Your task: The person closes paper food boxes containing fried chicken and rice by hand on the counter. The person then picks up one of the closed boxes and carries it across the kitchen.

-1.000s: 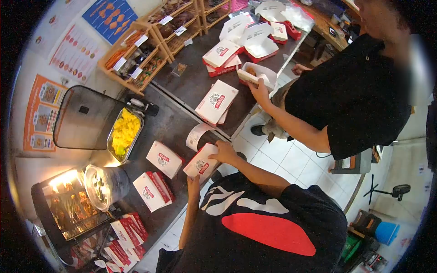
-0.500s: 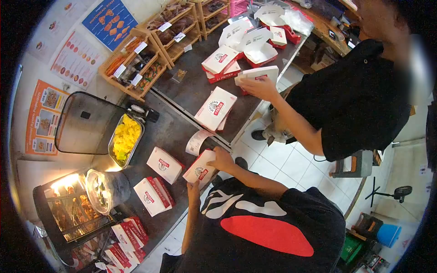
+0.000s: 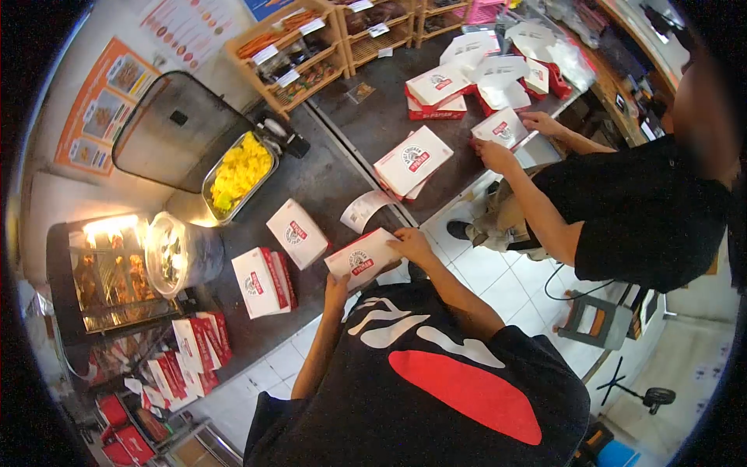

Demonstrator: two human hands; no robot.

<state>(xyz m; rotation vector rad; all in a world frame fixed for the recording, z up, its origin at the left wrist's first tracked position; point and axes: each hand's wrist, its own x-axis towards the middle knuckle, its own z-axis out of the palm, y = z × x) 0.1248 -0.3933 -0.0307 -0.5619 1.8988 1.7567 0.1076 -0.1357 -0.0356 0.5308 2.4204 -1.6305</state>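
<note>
A closed white-and-red takeaway chicken box [image 3: 364,261] is held between my two hands at the counter's front edge. My left hand [image 3: 336,291] grips its near left end, and my right hand [image 3: 412,245] is closed round the right end. Just behind it, a curled paper receipt [image 3: 364,212] stands on the counter. To its left lies another closed chicken box [image 3: 297,233], with a stack of boxes [image 3: 261,284] beside that. Beyond my right hand, more closed boxes [image 3: 414,161] are stacked.
A co-worker [image 3: 622,210] on the right holds another box [image 3: 502,128] with both hands. Open boxes [image 3: 498,82] lie farther back. A tray of yellow food [image 3: 241,175], a round clear tub [image 3: 167,255] and a lit food warmer [image 3: 113,268] stand at left. Wooden racks [image 3: 288,58] line the back.
My view has shifted, and the box in my hands has turned a little, its lid flatter. The co-worker now has both hands visible on their box.
</note>
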